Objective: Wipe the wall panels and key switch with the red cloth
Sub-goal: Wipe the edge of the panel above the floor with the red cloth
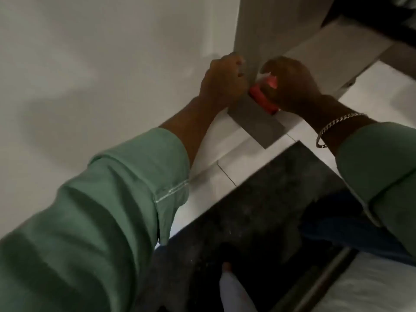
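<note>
A grey upright wall panel [254, 25] runs down to the pale floor in the upper middle of the head view. My right hand [290, 84] is closed on the red cloth [262, 99], bunched and pressed against the panel's lower front edge. My left hand [222, 82] is curled on the panel's left edge, where it meets the white wall [101, 64]. Whether it holds anything is hidden by the fingers. No key switch shows in this view. Both arms wear green sleeves, and a silver bracelet [337, 127] sits on my right wrist.
Pale floor tiles [227, 170] lie below the panel. A dark speckled slab [258, 208] fills the lower middle. A white bottle with an orange tip [234, 291] stands near the bottom edge. A grey box-like surface [342, 48] juts out at the upper right.
</note>
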Tool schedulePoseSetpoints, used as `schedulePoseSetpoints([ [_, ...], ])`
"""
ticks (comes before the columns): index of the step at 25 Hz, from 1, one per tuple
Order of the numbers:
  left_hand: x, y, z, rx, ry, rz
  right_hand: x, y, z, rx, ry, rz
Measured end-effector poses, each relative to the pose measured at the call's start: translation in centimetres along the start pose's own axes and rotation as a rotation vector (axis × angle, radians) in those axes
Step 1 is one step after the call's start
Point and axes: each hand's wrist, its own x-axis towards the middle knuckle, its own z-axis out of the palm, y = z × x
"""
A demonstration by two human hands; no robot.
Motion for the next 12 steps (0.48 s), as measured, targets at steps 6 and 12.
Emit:
schedulePoseSetpoints([
  [6,4.1,-2.5,11.3,-0.35,-0.261,-0.415,1.3,7.0,6.0,0.007,-0.225,0.138],
  [12,6.2,-3.8,15.7,-0.634,0.051,-0.62,1.6,9.5,8.9,0.132,-0.07,0.164],
])
